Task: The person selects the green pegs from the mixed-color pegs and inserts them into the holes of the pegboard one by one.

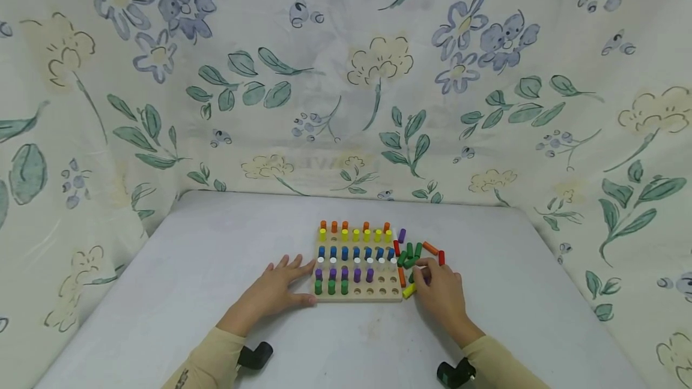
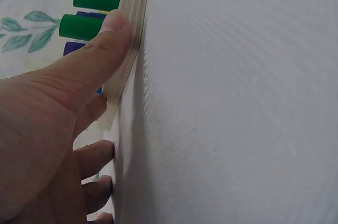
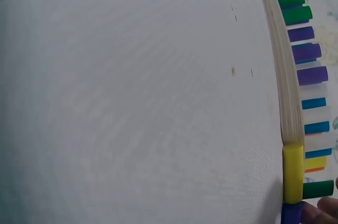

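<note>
A wooden pegboard lies on the table with rows of coloured pegs in its holes: orange, yellow, blue, white, purple and green. My left hand rests at its left side, fingers spread, its thumb against the board's edge beside the green pegs. On the other side my right hand reaches into a loose pile of pegs, fingers bent down. Close to its fingertips are a green peg and a purple peg; I cannot tell whether it pinches one. A yellow peg lies by the board's corner.
Loose green pegs, a red peg, an orange peg and a purple peg lie right of the board. Bare holes show at the front right of the board. A floral cloth hangs behind the white table.
</note>
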Tool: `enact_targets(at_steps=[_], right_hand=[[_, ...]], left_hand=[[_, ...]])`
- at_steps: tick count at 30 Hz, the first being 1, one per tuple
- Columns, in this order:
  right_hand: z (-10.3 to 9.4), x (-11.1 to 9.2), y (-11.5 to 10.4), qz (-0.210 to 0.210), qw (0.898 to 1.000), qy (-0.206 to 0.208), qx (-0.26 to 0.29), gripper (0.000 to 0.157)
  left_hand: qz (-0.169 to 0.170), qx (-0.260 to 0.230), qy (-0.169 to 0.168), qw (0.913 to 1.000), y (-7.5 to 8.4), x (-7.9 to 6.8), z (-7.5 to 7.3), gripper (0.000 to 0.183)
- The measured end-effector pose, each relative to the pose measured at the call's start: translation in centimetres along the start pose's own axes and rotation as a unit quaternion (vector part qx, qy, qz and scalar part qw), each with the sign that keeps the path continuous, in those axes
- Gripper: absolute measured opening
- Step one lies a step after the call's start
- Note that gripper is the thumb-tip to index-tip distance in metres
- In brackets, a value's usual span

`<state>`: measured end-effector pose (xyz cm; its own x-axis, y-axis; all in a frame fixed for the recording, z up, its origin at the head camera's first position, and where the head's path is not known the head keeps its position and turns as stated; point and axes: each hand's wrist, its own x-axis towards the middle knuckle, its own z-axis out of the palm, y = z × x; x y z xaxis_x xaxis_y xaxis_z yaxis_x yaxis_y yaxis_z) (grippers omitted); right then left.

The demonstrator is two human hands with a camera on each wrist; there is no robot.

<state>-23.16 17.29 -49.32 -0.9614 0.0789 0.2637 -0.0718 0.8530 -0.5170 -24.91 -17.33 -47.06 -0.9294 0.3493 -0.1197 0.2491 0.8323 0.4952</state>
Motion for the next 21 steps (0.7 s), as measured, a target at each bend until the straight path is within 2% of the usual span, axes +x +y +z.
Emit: enact_targets(at_steps=[21], right_hand=[[-0.17, -0.03, -0.14, -0.001, 0.999, -0.014, 0.034, 0.031]], left_hand=[[0.001, 0.006, -0.002, 1.0000, -0.16, 0.02, 0.04, 0.087]])
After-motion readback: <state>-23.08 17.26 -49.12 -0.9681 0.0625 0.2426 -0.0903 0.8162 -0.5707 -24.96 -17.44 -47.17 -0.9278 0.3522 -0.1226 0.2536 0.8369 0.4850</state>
